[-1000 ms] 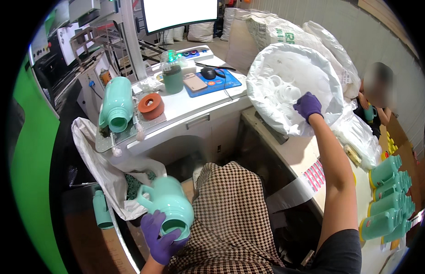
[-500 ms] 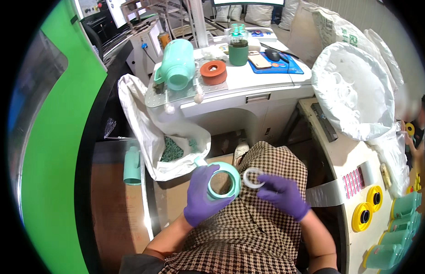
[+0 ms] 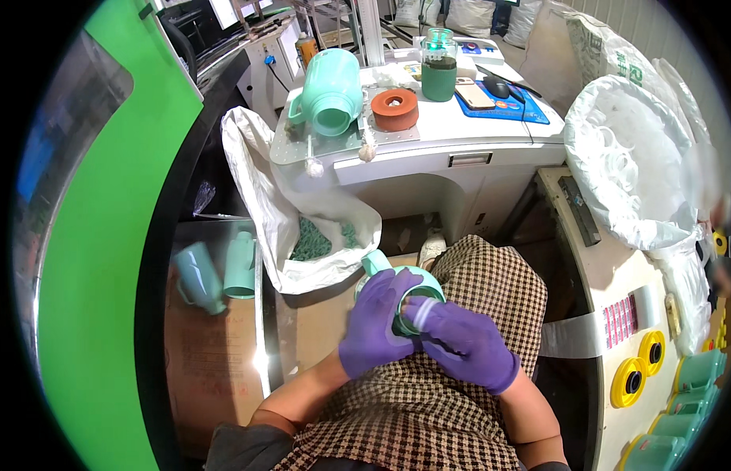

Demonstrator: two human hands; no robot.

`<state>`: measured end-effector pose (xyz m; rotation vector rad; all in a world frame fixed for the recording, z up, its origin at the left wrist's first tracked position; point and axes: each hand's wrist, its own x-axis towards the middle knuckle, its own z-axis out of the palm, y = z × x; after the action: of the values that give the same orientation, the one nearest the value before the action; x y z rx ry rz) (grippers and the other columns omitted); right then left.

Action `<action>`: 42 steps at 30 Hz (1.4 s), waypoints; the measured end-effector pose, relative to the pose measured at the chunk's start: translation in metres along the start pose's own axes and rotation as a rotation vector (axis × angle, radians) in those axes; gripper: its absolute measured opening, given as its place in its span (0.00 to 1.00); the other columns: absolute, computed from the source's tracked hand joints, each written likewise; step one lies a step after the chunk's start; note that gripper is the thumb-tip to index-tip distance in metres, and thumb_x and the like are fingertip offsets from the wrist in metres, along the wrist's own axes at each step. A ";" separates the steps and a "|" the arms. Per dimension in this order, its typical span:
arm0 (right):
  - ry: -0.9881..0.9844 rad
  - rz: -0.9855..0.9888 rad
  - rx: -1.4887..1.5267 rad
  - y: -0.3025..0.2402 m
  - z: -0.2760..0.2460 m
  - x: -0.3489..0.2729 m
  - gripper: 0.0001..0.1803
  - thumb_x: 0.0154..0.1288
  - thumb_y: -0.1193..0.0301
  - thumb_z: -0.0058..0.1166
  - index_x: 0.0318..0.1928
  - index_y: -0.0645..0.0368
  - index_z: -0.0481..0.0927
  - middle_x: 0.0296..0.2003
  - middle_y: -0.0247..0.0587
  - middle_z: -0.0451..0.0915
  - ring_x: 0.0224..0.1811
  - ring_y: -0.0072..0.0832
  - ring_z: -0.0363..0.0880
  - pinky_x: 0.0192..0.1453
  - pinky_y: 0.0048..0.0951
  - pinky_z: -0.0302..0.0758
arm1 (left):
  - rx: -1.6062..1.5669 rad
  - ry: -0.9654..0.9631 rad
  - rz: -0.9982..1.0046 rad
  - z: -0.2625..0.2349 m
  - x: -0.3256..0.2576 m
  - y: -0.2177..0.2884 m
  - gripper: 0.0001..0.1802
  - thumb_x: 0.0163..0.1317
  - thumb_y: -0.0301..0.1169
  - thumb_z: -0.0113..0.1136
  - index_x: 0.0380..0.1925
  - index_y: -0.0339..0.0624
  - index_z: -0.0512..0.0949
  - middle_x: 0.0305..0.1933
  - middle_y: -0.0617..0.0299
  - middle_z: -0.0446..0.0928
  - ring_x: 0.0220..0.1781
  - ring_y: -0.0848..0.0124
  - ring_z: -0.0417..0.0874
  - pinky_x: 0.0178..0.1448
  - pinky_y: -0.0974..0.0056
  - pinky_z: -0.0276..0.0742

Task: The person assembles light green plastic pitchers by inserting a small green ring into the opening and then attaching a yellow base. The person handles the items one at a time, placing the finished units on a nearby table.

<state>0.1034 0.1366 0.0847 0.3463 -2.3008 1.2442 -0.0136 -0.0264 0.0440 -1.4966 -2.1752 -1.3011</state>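
Observation:
A teal plastic jug [image 3: 419, 279] lies on my lap over the checked cloth, its mouth turned toward me. My left hand [image 3: 373, 323], in a purple glove, grips the jug's body from the left. My right hand [image 3: 469, 347], also gloved, lies across the jug's mouth with its fingers pushed against the opening. A thin white ring [image 3: 423, 312] shows at those fingertips, right at the rim. Most of the jug's mouth is hidden by both hands.
On the white bench ahead lie another teal jug [image 3: 331, 91], an orange disc [image 3: 394, 108] and a dark green cup [image 3: 438, 75]. A white bag [image 3: 281, 228] hangs off its edge. Two teal jugs [image 3: 216, 271] lie on the floor at left. A big white sack [image 3: 632, 169] is at right.
My right hand came back from the big sack on the right with a white ring and now presses it at the jug's mouth. The jug has stayed in my left hand.

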 end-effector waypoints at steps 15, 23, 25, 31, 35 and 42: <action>-0.118 0.288 -0.484 -0.004 0.023 -0.002 0.11 0.55 0.77 0.63 0.41 0.56 0.82 0.37 0.40 0.81 0.38 0.40 0.84 0.39 0.39 0.80 | -0.032 -0.010 0.131 0.008 0.007 0.005 0.44 0.35 0.29 0.80 0.61 0.39 0.77 0.59 0.51 0.82 0.61 0.50 0.83 0.72 0.43 0.73; -0.329 0.247 -0.209 -0.005 -0.003 -0.008 0.18 0.57 0.83 0.56 0.49 0.61 0.73 0.41 0.50 0.73 0.43 0.47 0.75 0.51 0.45 0.74 | 0.020 -0.035 0.118 0.010 0.009 0.006 0.61 0.33 0.34 0.81 0.74 0.38 0.65 0.59 0.51 0.80 0.62 0.55 0.81 0.75 0.46 0.71; -0.196 0.226 -0.337 -0.007 0.017 -0.012 0.18 0.56 0.83 0.57 0.48 0.61 0.74 0.41 0.49 0.73 0.44 0.46 0.76 0.52 0.47 0.73 | 0.004 -0.078 0.012 0.010 0.016 0.011 0.61 0.35 0.37 0.82 0.75 0.38 0.63 0.59 0.50 0.80 0.63 0.54 0.81 0.75 0.46 0.70; 0.015 -0.202 -0.187 -0.010 0.011 0.018 0.29 0.51 0.81 0.61 0.58 0.57 0.81 0.40 0.43 0.79 0.44 0.43 0.79 0.51 0.37 0.77 | 0.208 0.050 0.111 -0.062 -0.008 -0.006 0.41 0.44 0.42 0.83 0.58 0.36 0.78 0.60 0.47 0.78 0.62 0.48 0.80 0.67 0.44 0.73; 0.140 -0.377 -0.684 0.012 -0.004 0.101 0.30 0.56 0.78 0.58 0.62 0.51 0.80 0.40 0.39 0.77 0.42 0.38 0.79 0.46 0.39 0.76 | 0.403 0.264 -0.559 -0.149 -0.059 -0.008 0.39 0.55 0.36 0.75 0.65 0.35 0.72 0.57 0.44 0.72 0.58 0.50 0.74 0.64 0.49 0.73; -0.005 -0.008 -0.995 0.153 0.083 0.307 0.14 0.67 0.73 0.53 0.51 0.45 0.80 0.37 0.43 0.79 0.40 0.43 0.84 0.37 0.46 0.76 | -0.300 0.869 -0.877 -0.207 -0.168 -0.026 0.26 0.77 0.40 0.54 0.67 0.38 0.64 0.62 0.55 0.73 0.51 0.71 0.79 0.37 0.67 0.77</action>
<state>-0.2490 0.1553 0.1030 -0.0069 -2.5757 -0.0086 -0.0182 -0.2938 0.0537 0.1707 -2.0301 -2.0463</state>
